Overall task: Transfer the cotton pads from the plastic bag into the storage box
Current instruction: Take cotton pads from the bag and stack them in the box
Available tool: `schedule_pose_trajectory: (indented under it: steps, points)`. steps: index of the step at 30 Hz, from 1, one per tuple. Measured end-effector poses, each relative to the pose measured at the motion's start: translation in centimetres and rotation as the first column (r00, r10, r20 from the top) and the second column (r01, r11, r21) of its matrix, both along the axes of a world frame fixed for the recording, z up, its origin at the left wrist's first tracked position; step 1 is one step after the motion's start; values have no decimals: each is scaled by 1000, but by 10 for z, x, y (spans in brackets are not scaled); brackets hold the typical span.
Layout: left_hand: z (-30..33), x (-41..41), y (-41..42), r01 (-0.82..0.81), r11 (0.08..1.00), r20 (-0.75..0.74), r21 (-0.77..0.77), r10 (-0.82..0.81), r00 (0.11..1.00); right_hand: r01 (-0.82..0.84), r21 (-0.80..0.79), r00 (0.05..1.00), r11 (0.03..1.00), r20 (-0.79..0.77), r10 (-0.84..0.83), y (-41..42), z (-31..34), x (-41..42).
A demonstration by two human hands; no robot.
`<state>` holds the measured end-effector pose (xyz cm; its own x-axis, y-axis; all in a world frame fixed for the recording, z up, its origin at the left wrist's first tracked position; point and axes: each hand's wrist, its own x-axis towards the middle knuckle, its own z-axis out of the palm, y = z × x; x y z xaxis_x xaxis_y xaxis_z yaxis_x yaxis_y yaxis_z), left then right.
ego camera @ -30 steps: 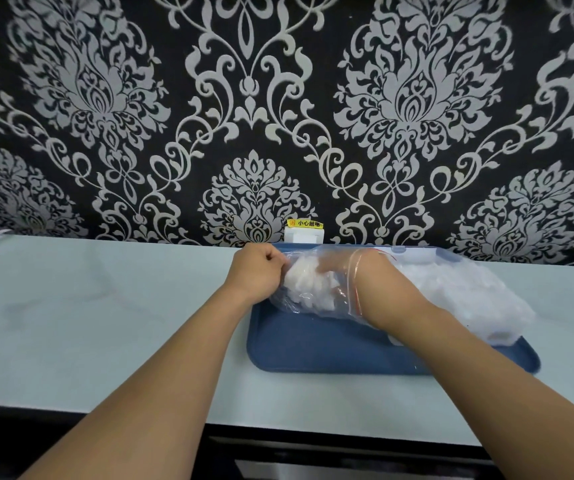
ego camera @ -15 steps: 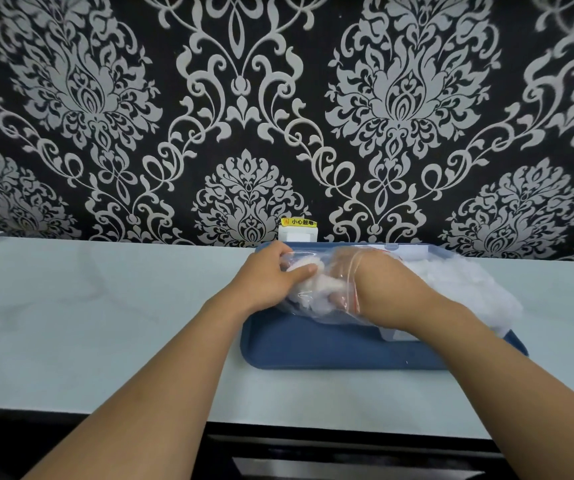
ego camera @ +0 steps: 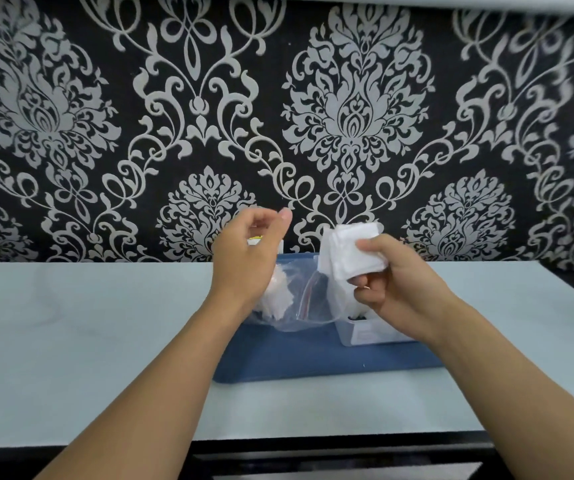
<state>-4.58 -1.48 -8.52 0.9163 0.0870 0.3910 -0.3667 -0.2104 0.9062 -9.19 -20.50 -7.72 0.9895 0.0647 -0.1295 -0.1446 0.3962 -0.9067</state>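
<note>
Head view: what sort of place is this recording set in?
Probably a home or hotel-style counter rather than a lab: a pale countertop runs along black damask wallpaper, with a blue tray holding a plastic bag. The room type is unclear.

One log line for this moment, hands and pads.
right hand: grips cotton pads, raised above storage box | left hand: raised, empty | plastic bag: on blue tray
</note>
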Motion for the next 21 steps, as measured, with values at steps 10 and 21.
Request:
schedule_pose_trajectory:
  steps: [10,21]
  points:
    - [5,-27,-40,251,877,-240,-410,-369,898,5,152,998,988,-56,4,2,-2,4]
    - [8,-30,-44,274,781,-207,-562,-453,867,-54,30,996,998,69,52,3,-1,3]
